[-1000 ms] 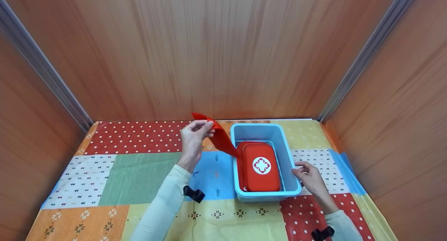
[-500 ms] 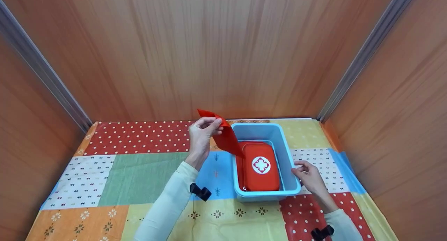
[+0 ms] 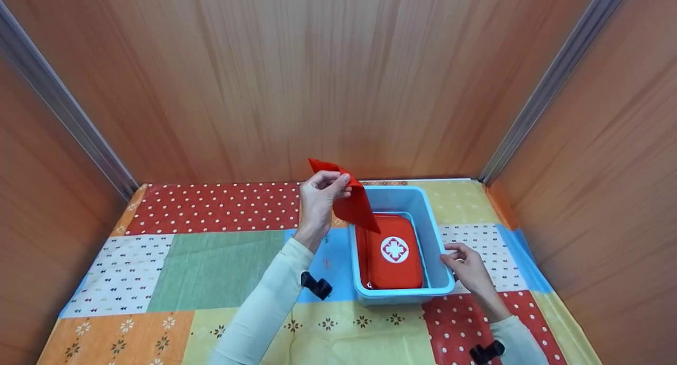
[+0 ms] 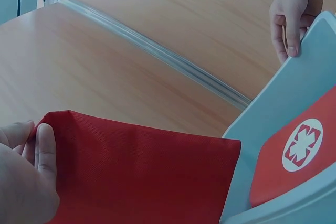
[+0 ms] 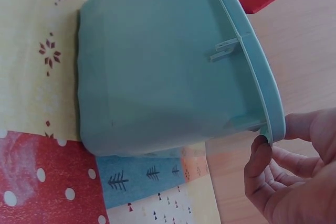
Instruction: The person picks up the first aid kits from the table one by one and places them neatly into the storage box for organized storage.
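A flat red cloth-like piece, perhaps a pouch, hangs from my left hand, pinched between thumb and fingers at its upper edge. Its lower corner overlaps the light blue plastic bin in the head view. Inside that bin lies a red first-aid case with a white round emblem and cross. My right hand grips the bin's right rim, thumb on one side and fingers curled under the other, as the right wrist view shows. In the left wrist view the red piece spreads out beside the bin wall.
Under the bin a patchwork-patterned tablecloth covers the table. Wood-grain panels rise behind it and on both sides, joined by metal corner strips. A black wrist mount sits on the left sleeve.
My left hand has moved right and slightly up with the red piece, bringing it farther over the bin. The right hand stays on the rim.
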The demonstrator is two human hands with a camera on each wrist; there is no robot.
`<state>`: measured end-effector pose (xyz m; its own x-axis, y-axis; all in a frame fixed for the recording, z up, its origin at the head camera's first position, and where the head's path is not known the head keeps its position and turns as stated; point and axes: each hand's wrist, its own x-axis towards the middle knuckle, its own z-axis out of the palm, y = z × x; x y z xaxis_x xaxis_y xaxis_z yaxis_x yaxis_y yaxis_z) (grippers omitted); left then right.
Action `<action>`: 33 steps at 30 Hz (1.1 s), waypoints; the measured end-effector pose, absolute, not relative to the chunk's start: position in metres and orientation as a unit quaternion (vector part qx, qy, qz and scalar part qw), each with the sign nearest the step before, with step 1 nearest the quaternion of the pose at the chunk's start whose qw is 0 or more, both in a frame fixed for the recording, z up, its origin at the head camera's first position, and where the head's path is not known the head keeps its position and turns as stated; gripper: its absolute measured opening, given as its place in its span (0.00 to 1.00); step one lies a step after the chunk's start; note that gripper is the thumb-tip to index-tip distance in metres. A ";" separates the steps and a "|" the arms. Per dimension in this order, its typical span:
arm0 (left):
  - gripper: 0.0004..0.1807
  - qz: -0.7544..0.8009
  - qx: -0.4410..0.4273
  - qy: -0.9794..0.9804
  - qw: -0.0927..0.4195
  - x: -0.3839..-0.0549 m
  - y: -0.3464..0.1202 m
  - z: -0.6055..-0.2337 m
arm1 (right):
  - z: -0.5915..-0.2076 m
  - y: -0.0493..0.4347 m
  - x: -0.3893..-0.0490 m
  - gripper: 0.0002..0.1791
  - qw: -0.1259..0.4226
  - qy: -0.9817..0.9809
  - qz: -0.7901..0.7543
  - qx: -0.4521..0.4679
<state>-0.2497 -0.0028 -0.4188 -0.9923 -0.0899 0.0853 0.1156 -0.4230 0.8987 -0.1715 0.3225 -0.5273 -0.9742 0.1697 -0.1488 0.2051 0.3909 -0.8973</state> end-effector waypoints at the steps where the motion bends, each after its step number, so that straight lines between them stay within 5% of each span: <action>1: 0.12 -0.843 -0.012 -0.534 0.060 -0.250 -0.001 -0.419 | -0.527 0.323 -0.172 0.19 0.019 0.833 -0.542 0.114; 33: 0.15 -0.838 -0.021 -0.545 0.031 -0.243 0.048 -0.413 | -0.529 0.323 -0.171 0.18 0.011 0.831 -0.545 0.108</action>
